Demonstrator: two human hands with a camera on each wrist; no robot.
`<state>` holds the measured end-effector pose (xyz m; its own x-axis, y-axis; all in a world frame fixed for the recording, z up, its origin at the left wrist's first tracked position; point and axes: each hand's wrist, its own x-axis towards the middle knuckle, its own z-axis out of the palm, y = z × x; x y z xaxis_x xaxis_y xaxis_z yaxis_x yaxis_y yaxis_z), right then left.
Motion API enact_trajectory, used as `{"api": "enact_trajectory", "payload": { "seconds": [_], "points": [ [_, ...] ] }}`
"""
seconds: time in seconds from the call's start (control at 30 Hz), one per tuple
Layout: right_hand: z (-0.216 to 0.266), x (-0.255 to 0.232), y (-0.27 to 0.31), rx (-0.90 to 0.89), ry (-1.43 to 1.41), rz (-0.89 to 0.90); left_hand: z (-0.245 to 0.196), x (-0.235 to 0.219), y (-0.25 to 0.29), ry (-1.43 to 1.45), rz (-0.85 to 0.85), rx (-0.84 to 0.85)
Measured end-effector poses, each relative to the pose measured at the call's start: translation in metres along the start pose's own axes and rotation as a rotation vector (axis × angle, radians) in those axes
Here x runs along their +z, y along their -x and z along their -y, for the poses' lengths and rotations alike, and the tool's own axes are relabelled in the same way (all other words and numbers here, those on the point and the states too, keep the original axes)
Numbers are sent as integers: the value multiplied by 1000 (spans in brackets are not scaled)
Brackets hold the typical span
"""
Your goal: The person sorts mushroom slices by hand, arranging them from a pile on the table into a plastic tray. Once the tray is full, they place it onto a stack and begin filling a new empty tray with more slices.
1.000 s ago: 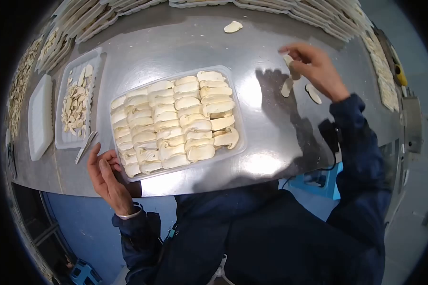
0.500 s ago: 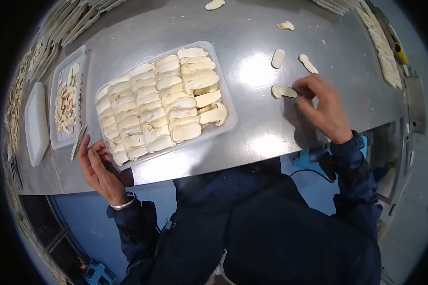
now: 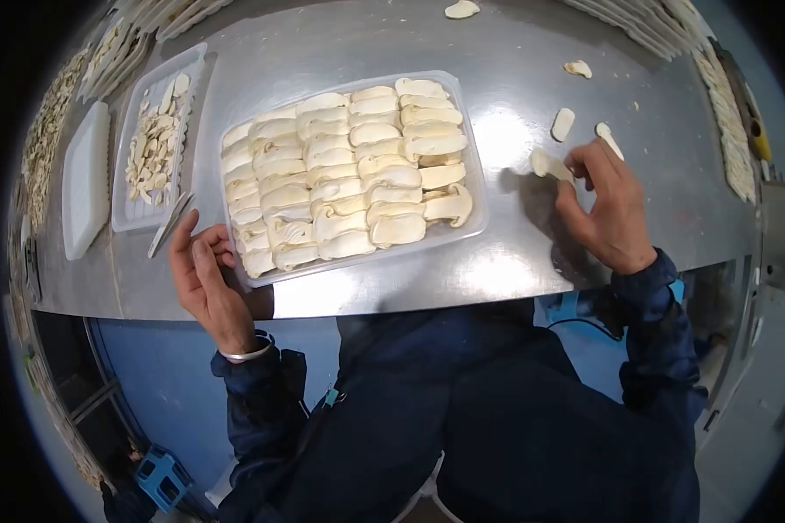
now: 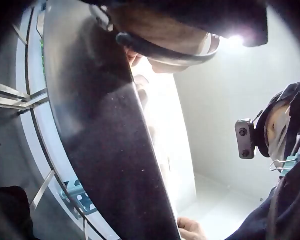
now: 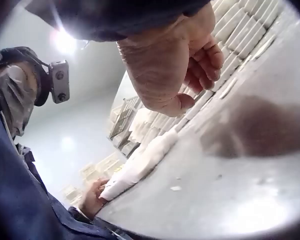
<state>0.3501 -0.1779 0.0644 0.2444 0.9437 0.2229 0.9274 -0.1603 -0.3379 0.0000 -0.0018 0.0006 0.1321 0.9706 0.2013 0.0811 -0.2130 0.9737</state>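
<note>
In the head view, a clear plastic tray (image 3: 478, 209) holds overlapping rows of pale mushroom slices (image 3: 331, 170). My left hand (image 3: 214, 288) rests at its near left corner, fingertips touching the tray's side. To the right of the tray, thumb and fingers of my right hand (image 3: 615, 209) pinch a mushroom slice (image 3: 545, 162) by its right end, its shadow falling to the left. Loose slices (image 3: 563, 125) lie just beyond that hand. The right wrist view shows the right hand (image 5: 175, 70) with bent fingers above the metal table; the slice is hidden there.
At left stand a shallower tray (image 3: 135, 212) of small mushroom pieces and a white tray (image 3: 85, 183). A slim metal tool like tweezers (image 3: 170, 225) lies beside my left hand. Stacked trays (image 3: 641, 26) line the table's far side. More slices (image 3: 576, 68) lie further back.
My right hand lets slices down onto the table, moves nearer, then takes one up and shifts it slightly left. My left hand stays at the tray's corner while the head view shifts.
</note>
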Motion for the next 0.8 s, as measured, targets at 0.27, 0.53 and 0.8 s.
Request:
{"api": "enact_trajectory", "payload": {
  "seconds": [0.27,0.53,0.8],
  "points": [
    [56,32,-48,-325,-51,-19,2,-2,1,-37,-2,13],
    [55,40,-50,-338,-3,14,2,-1,1,-37,-7,0],
    [55,43,-54,-385,-1,-33,0,0,1,-13,-21,-5]
  ]
}}
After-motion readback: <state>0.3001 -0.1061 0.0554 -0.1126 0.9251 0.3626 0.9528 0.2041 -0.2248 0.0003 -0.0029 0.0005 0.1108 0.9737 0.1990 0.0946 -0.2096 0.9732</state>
